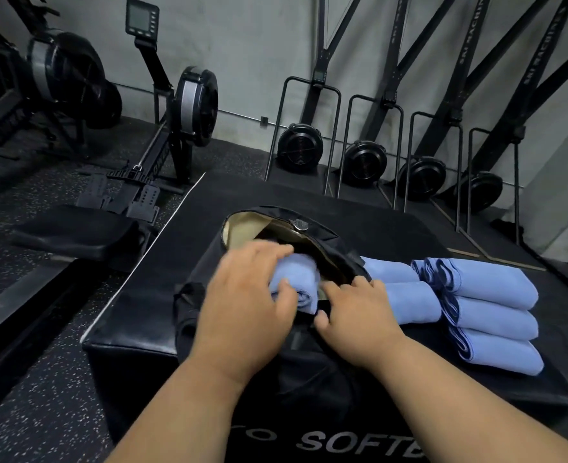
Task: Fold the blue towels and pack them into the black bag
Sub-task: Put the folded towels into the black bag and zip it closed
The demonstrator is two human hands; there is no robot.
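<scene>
1. The left hand [242,305] curls its fingers [269,253] and thumb round a folded, soft pale-blue cloth towel [297,282], which sits at the mouth of the black fabric bag with a tan lining [242,225], partly past the zipper edge.
2. The right hand [356,315] has its fingers [346,290] bent over the near rim of the bag, just beside the towel; it seems to pinch the rim open, though the thumb's hold is unclear.
3. To do this well, keep the rim spread while the left fingers push the towel down flat, fold intact, toward the far side.
4. Beyond the right fingertips lie more folded blue towels [489,305], stacked on the black padded box [309,195], waiting.
</scene>
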